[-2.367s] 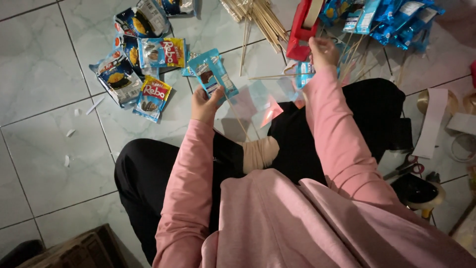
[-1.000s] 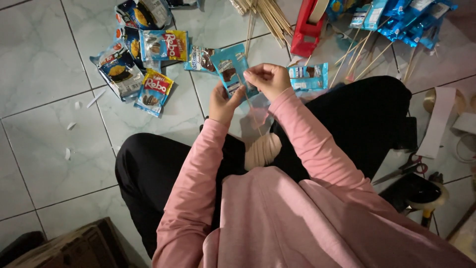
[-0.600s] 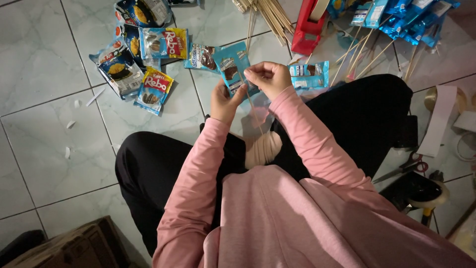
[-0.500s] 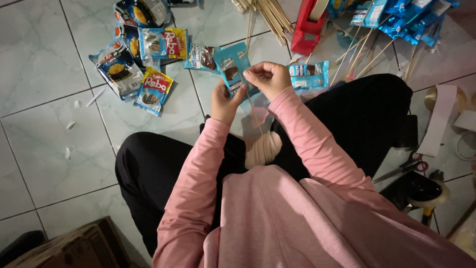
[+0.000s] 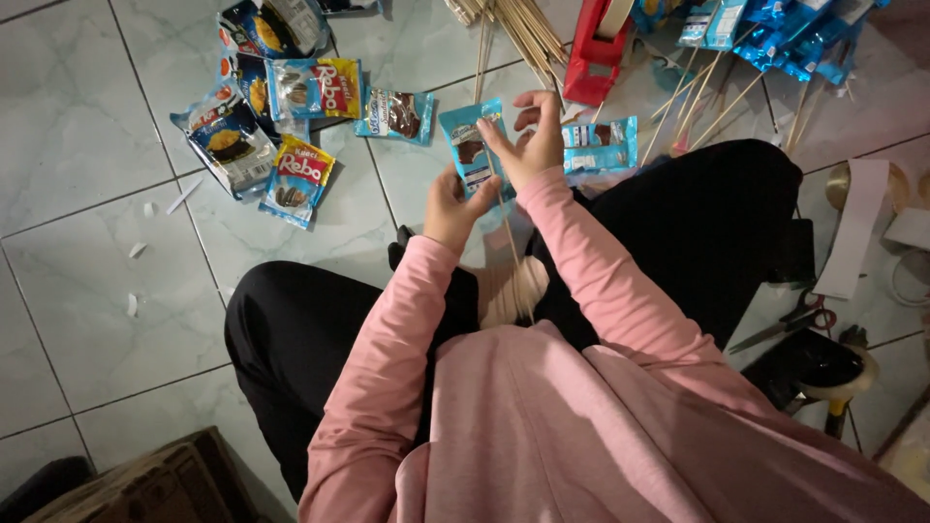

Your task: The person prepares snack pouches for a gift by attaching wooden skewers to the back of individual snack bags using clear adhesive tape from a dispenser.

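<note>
I sit cross-legged on a tiled floor in a pink top. My left hand [image 5: 448,205] holds the lower edge of a light blue snack packet [image 5: 472,145] in front of me. My right hand [image 5: 528,140] presses on the packet's right side, where a thin wooden skewer [image 5: 511,254] runs down from the packet toward my lap. Another blue packet [image 5: 601,145] lies on the floor just right of my hands.
Several snack packets [image 5: 291,107] lie scattered at the upper left. A bundle of wooden skewers [image 5: 518,29] and a red tape dispenser [image 5: 596,48] lie ahead. Blue packets on sticks [image 5: 775,34] lie upper right. Scissors [image 5: 790,324] lie at right, a cardboard box [image 5: 145,479] lower left.
My right hand came back from the red tape dispenser to the packet. Both hands have since kept on the packet, with the right hand now shifted along its right side.
</note>
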